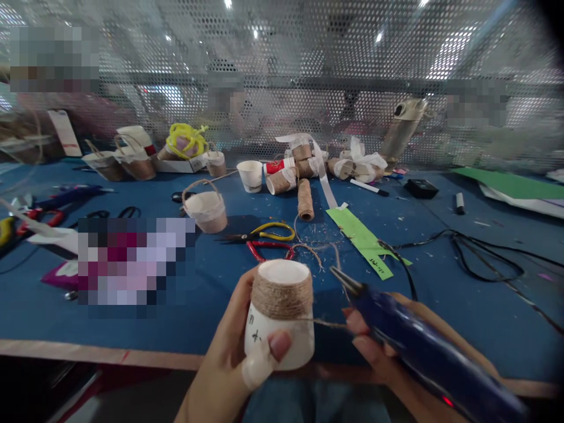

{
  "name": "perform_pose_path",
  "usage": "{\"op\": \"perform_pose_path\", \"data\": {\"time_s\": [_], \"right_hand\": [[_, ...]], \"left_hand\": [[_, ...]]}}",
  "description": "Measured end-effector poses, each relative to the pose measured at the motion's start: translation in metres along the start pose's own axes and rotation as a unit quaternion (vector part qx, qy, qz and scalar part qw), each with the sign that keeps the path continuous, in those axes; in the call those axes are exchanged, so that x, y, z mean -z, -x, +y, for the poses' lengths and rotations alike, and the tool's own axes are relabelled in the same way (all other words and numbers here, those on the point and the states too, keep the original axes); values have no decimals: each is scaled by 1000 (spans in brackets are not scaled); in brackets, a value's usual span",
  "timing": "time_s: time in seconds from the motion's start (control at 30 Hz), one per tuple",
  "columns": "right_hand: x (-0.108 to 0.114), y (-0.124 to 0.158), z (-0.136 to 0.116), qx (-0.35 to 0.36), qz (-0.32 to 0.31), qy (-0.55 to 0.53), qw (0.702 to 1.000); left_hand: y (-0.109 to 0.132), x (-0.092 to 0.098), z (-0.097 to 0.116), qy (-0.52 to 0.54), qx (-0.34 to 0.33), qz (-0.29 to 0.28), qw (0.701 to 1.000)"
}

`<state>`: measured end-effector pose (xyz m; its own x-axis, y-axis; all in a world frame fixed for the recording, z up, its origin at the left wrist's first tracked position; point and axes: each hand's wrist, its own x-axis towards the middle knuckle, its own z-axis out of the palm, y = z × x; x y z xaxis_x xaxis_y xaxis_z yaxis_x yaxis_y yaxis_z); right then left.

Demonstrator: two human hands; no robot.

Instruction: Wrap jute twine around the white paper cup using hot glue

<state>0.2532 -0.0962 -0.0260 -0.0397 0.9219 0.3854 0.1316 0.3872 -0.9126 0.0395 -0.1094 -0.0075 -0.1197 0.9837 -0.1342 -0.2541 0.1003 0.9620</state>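
Observation:
A white paper cup (282, 343) with brown twine (282, 299) wound round its upper part is in my left hand (249, 346). The fingers wrap round it, and the thumb has a pale tape band. In my right hand (383, 346) is a dark blue tool (423, 352) with a metal tip and a small red light. The tip points to the upper left, beside the cup and not touching it. A loose strand of twine runs from the cup to the fingertips of my right hand. Scissors (268, 235) with yellow and red handles lie behind the cup.
A twine-wrapped basket (207, 212), a twine spool (305, 200) and a white cup (251, 177) stand farther back. A green strip (361, 241) and black cables (480, 264) lie right. More wrapped cups (134, 164) are at the back left, before a perforated metal screen (282, 70).

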Motion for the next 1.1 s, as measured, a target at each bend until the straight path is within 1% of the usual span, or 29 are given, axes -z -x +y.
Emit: {"op": "perform_pose_path", "data": {"time_s": [0.07, 0.1, 0.13, 0.17, 0.23, 0.27, 0.33, 0.37, 0.43, 0.5, 0.6, 0.77, 0.93, 1.1], "right_hand": [[-6, -7, -8, -7, -40, -11, 999], [-9, -9, -9, 0, -10, -5, 1000], [-10, -11, -9, -9, 41, 9, 999], [-11, -11, -9, -13, 67, 19, 998], [-12, -9, -6, -18, 96, 35, 995], [-11, -8, -5, -16, 100, 39, 994], [-6, -5, -1, -7, 84, 47, 995], [-3, -4, 1, 3, 56, 51, 997], [3, -3, 6, 30, -39, 60, 997], [9, -3, 11, 55, -76, 69, 993], [12, -2, 16, 62, -87, 80, 991], [11, -1, 16, 78, -82, 63, 992], [13, -1, 15, 90, -86, 84, 989], [14, 0, 14, 82, -102, 90, 987]], "left_hand": [[0, 0, 0, 0, -9, -10, 1000], [0, 0, -1, 4, -17, -14, 1000], [0, 1, -2, 9, -23, -16, 1000], [-1, 1, -3, 13, -27, -17, 999], [-2, 2, -5, 15, -30, -19, 999], [-3, 4, -6, 15, -31, -21, 999], [-4, 6, -7, 11, -35, -22, 999], [-5, 6, -6, 7, -37, -19, 999], [-4, 7, -4, 2, -33, -13, 999], [-3, 6, -1, 1, -22, -6, 1000], [-1, 1, 1, 6, -16, 1, 1000], [2, -6, 1, 6, -35, 16, 999], [4, -8, 3, 5, -17, 27, 999], [5, -9, 1, -39, -52, 48, 997]]}}
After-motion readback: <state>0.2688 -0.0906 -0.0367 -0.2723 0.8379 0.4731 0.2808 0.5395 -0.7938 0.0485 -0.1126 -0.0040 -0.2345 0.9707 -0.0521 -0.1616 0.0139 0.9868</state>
